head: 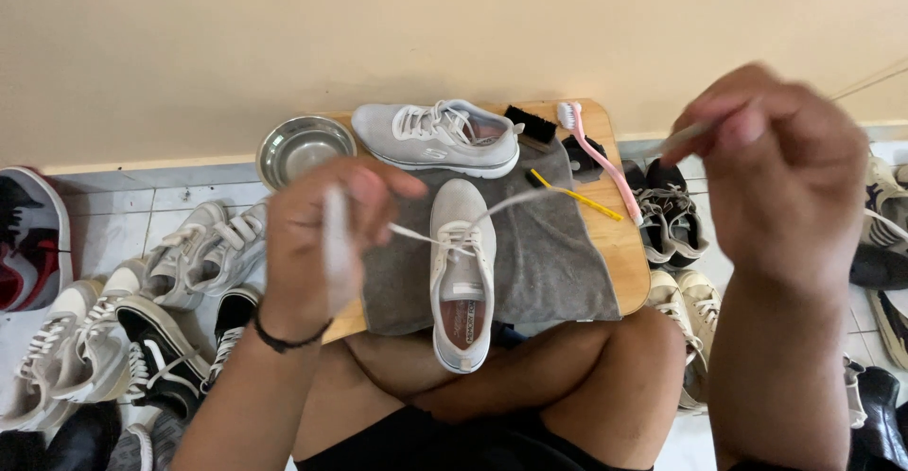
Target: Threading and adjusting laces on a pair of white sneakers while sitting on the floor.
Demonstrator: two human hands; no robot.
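Note:
A light grey sneaker [462,277] lies on a grey towel [549,253], toe pointing away from me, heel toward my crossed legs. Its white shoelace [515,201] runs up out of the eyelets in two strands. My left hand [317,244] is closed on one strand, raised left of the shoe. My right hand [771,173] pinches the other end high at the right, pulled taut. A matching grey sneaker [437,137] lies on its side at the back of the wooden board [624,244].
A steel bowl [303,148] sits at the board's back left. A black brush [530,124], a pink toothbrush [596,154] and a yellow stick [572,194] lie near the towel. Several other shoes crowd the tiled floor left [142,320] and right [672,216].

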